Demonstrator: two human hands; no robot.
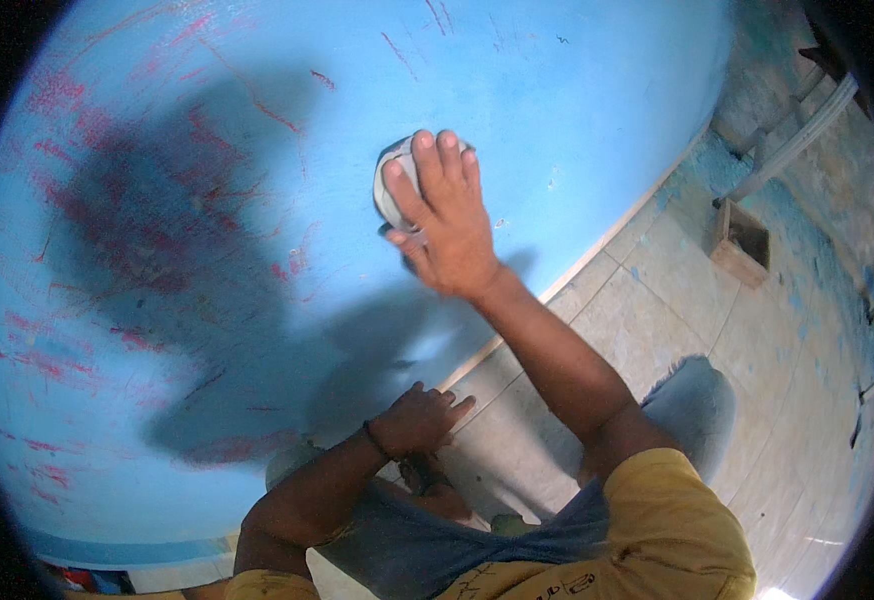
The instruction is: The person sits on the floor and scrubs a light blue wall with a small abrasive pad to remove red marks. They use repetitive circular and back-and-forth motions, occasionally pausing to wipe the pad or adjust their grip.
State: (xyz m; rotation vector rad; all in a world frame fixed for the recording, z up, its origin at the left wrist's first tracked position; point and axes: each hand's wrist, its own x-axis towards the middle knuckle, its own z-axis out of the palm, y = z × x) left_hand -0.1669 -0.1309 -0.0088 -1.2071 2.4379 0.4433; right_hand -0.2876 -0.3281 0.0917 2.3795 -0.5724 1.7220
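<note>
My right hand lies over a pale rounded pad and presses it against a large blue-painted panel. The thumb and fingers spread across the pad's top, and most of it is hidden under my palm. What the pad is made of cannot be told. Red scuffs and scratches mark the panel, most thickly on its left side, where a dark shadow falls. My left hand, a dark band at its wrist, is at the panel's near edge with its fingers apart and nothing visible in it.
Beyond the panel's pale edge runs a tiled floor with blue paint flecks. A small open wooden box stands there, beside a pale bar. My knee is close to the panel.
</note>
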